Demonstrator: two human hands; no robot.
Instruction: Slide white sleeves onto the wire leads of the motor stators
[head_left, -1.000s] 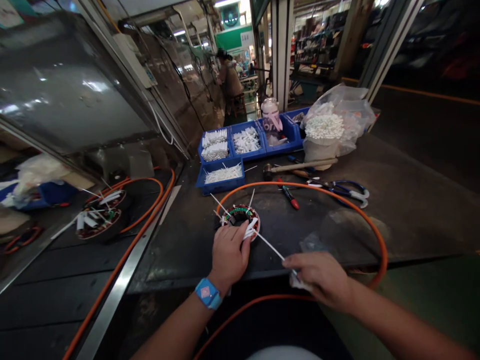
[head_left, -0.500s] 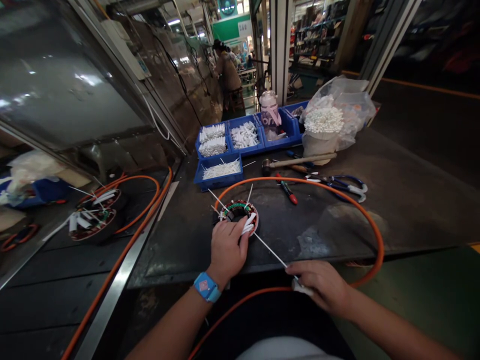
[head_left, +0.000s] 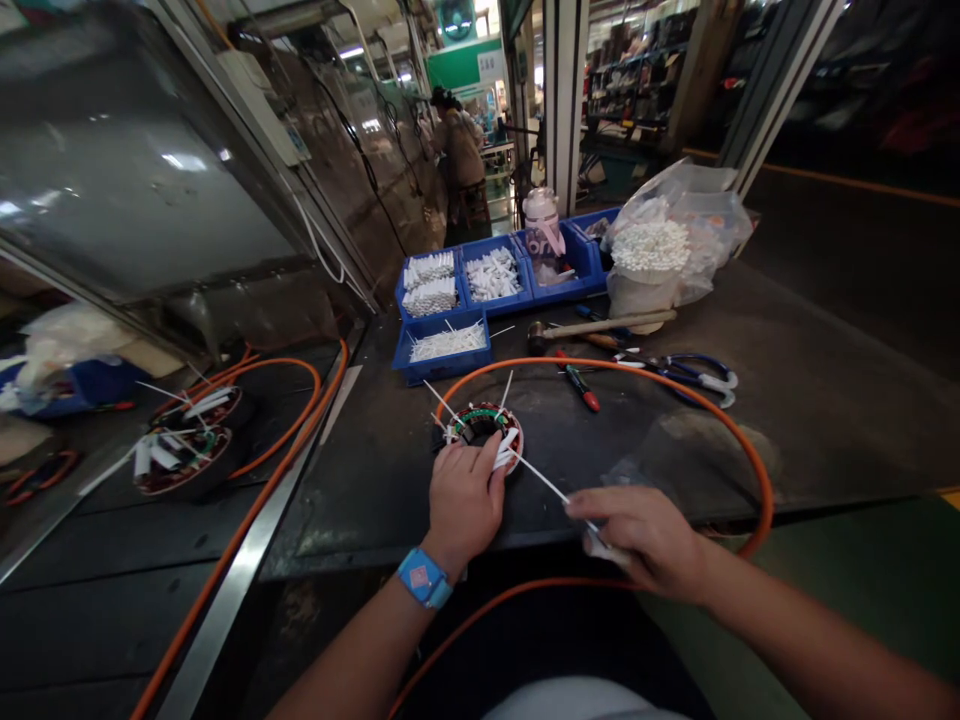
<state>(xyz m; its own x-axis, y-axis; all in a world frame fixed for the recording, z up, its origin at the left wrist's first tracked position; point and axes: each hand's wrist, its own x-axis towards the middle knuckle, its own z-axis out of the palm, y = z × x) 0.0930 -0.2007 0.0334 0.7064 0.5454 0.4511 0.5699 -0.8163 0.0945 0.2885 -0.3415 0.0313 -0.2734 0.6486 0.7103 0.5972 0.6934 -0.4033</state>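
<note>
While the motor stator (head_left: 484,430) lies flat on the dark worktop (head_left: 787,420) near its front edge, the left hand (head_left: 465,495) rests on the stator's near rim with fingers curled down against it, apparently to steady the ring; this grip is closed on the stator. From the stator's near right side a thin white strip (head_left: 541,482) runs out toward the person, and the right hand (head_left: 645,535) pinches its far end between thumb and fingertips, a closed grip, with a few more white pieces seemingly tucked under the palm. The strip looks taut and straight, which suggests it is held in line with a slot between the windings. Other white strips stand out of the stator at its far side. An orange hose (head_left: 750,450) loops around the stator on the right and far sides. Beyond the stator stand blue bins (head_left: 480,290) of white sleeves, kept within reach; to the right of these lie a hammer (head_left: 592,328), a red screwdriver (head_left: 581,388) and blue-handled pliers (head_left: 686,375). Left of the stator, on a lower surface, lie further stators (head_left: 184,445).
</note>
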